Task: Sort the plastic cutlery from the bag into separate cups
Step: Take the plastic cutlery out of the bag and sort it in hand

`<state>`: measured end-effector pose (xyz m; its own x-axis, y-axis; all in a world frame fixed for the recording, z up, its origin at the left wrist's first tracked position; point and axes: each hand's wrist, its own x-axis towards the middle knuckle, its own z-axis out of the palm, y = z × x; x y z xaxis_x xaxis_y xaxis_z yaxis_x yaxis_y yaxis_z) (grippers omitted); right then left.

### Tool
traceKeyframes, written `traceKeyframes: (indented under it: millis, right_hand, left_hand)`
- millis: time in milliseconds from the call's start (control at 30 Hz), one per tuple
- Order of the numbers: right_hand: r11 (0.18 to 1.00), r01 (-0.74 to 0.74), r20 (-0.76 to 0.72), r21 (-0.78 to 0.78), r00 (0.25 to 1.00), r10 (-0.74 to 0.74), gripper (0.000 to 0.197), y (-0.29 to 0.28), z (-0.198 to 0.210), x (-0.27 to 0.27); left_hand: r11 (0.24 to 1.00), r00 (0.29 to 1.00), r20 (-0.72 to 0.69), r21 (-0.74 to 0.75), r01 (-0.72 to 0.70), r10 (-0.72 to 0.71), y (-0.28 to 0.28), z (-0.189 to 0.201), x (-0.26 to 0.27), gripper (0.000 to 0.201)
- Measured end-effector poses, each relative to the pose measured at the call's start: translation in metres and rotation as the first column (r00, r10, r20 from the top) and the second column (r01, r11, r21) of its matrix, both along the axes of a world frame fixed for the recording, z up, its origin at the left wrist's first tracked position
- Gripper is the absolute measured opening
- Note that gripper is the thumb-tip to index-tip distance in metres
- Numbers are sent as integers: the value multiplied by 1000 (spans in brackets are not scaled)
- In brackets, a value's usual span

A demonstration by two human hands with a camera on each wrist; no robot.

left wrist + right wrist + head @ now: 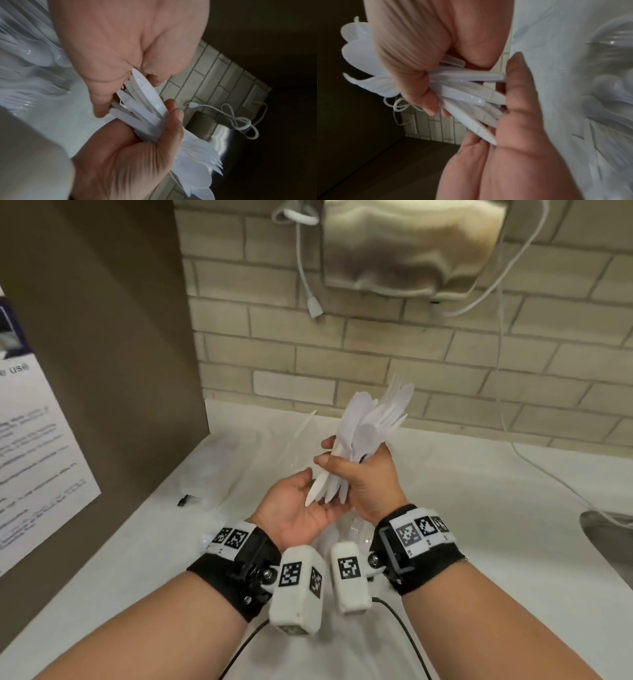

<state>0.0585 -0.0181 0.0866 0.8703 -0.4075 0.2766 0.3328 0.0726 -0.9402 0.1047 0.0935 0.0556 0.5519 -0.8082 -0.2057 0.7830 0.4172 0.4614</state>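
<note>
While right hand (368, 474) gripped mixed cutlery bunch (363, 426), left hand (301, 508) lay open under handles; nothing sorted, cups unseen.

White plastic cutlery (363, 436) above a smooth white counter (479, 508).

The cutlery bundle is semi-glossy, slightly translucent plastic. A clear, shiny plastic bag (212, 474) lies crinkled on the matt counter. The wall (445, 364) is matt beige brick with grout lines. A brushed metal dispenser (411, 248) hangs there. The wristbands (222, 573) are black cloth.
</note>
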Motion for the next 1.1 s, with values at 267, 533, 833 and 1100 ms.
traceKeyframes:
  millis: [267,533,833,1100]
  right_hand:
    - [996,-71,-96,60,992,77,23,5,-5,2]
    - [994,-81,-155,74,984,92,21,10,-9,4]
    - [981,-165,-200,105,962,184,14,-5,-12,-6]
    - [865,-490,-346,-105,834,430,26,15,-28,-9]
  left_hand:
    - [998,994,-87,7,-65,65,1,-2,2,51]
    - [997,995,-61,22,-78,79,2,1,2,62]
    - [950,814,555,126,-285,171,22,17,20,72]
    - [898,440,897,162,-409,39,9,33,8,77]
